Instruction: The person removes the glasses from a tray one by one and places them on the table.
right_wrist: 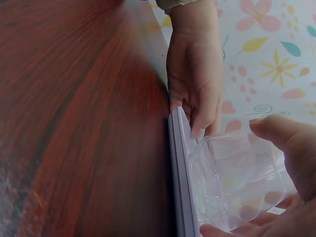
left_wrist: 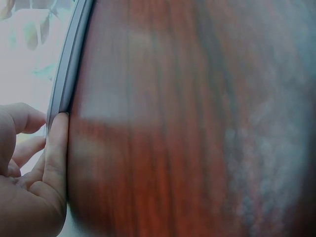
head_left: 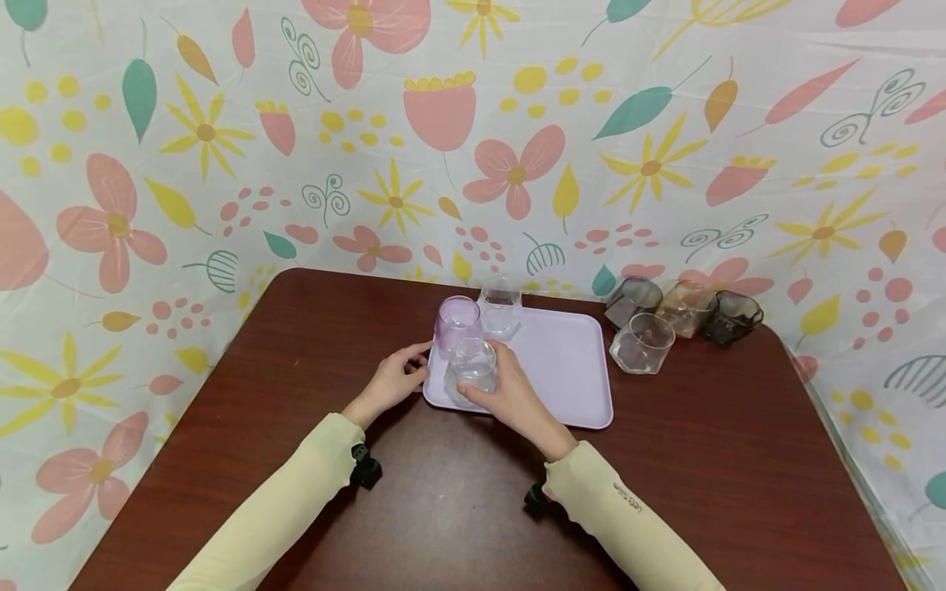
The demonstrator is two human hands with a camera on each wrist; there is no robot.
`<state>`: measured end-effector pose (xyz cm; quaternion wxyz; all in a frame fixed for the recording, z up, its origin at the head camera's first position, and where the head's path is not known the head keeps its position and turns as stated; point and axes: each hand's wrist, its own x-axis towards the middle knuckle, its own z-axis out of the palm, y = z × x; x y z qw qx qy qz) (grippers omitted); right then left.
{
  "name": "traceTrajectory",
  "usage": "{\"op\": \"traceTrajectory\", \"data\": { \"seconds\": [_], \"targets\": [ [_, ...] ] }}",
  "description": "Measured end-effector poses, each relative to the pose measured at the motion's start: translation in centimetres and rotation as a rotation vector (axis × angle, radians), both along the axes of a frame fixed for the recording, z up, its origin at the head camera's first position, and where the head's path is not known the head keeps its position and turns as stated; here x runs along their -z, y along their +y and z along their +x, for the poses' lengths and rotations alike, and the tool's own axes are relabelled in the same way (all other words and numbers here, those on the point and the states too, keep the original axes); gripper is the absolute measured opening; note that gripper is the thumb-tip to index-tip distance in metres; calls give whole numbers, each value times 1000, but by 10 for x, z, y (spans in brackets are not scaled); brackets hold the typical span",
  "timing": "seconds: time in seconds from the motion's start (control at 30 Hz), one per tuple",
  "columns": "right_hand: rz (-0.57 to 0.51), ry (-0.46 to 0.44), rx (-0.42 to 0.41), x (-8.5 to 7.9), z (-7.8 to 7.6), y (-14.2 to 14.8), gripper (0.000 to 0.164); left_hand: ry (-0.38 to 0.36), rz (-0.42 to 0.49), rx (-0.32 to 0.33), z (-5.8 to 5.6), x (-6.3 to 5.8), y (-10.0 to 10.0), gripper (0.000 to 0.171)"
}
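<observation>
My right hand [head_left: 512, 389] grips a clear glass [head_left: 473, 367] over the front left part of a lilac tray [head_left: 569, 369]. In the right wrist view the thumb and fingers wrap the clear glass [right_wrist: 242, 173], whose base is right at the tray's surface. My left hand [head_left: 393, 379] holds the tray's left rim; the right wrist view has its fingers on both sides of the tray edge [right_wrist: 181, 148]. Just behind the gripped glass stands a purple glass [head_left: 456, 320]. Another clear glass [head_left: 500, 308] stands at the tray's back left.
Right of the tray, a cluster of glasses stands on the brown table [head_left: 702, 460]: a clear one [head_left: 643, 345], a grey one [head_left: 632, 302], an amber one [head_left: 686, 308] and a dark one [head_left: 732, 318]. A flower-patterned cloth [head_left: 517, 123] hangs behind the table.
</observation>
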<state>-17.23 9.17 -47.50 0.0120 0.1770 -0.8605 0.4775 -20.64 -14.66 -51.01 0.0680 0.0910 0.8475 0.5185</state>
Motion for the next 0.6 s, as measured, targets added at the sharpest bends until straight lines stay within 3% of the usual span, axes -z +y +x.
{"op": "traceTrajectory", "data": {
  "seconds": [0.6],
  "targets": [
    [5,19,60,3,10,25,79,2,2,1,1,-1,0,49]
  ]
}}
